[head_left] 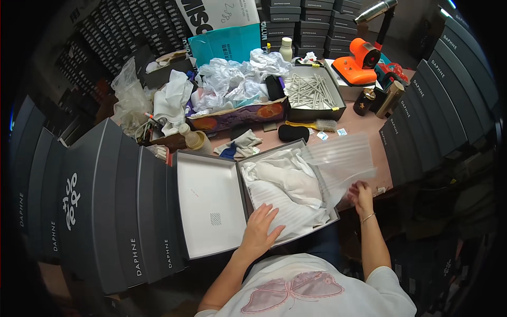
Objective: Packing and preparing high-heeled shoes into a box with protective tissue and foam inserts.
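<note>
In front of me an open dark grey shoe box [327,217] holds a bundle in white tissue paper [282,171], whose contents are hidden. Its pale lid [208,206] lies folded back to the left. Across the near part of the bundle rests a ribbed white foam sheet [277,199]. My left hand [260,232] is open at the box's near edge, fingers spread over that foam. To the right of the box, my right hand [361,197] pinches the near edge of a thin translucent foam sheet [340,158], which spreads over the box's right side and the table.
Stacked grey shoe boxes stand at left [100,211] and right [422,116]. Behind lie a carton of crumpled paper [237,113], a box of white sticks [311,92], a yellow-handled brush [317,125], a black oval pad [293,133] and an orange device [359,66].
</note>
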The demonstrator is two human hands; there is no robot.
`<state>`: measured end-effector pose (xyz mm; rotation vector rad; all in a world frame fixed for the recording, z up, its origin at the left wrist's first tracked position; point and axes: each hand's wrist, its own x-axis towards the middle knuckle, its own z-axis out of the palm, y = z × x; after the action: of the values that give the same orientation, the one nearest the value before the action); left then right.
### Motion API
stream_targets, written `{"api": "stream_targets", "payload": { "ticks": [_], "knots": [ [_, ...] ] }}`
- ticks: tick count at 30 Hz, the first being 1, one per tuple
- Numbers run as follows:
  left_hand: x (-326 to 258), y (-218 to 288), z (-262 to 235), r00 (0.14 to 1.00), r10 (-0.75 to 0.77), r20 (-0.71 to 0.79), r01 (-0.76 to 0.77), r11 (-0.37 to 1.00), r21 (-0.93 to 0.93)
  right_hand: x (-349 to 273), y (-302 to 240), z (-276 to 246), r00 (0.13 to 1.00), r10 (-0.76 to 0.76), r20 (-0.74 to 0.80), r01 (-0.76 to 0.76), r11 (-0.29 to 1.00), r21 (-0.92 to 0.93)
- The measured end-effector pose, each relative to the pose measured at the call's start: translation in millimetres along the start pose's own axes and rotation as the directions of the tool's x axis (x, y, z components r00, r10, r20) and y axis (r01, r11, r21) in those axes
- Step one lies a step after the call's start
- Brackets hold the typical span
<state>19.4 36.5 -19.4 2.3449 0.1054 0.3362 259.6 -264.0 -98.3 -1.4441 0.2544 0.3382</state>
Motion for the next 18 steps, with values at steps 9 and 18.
{"api": "stream_targets", "payload": {
  "ticks": [9,18],
  "knots": [
    [11.4,-20.6,49.3,0.948,-0.001,0.319,-0.109,0.938,0.328,-100.0,-98.7,112.5,0.480,-0.263,0.837,0.806,0.510,-0.301],
    [7.5,-21.4,66.8,0.947,-0.066,0.314,-0.067,0.917,0.393,-7.9,-13.1,210.3,0.473,-0.029,0.881,0.881,0.021,-0.473]
  ]
}}
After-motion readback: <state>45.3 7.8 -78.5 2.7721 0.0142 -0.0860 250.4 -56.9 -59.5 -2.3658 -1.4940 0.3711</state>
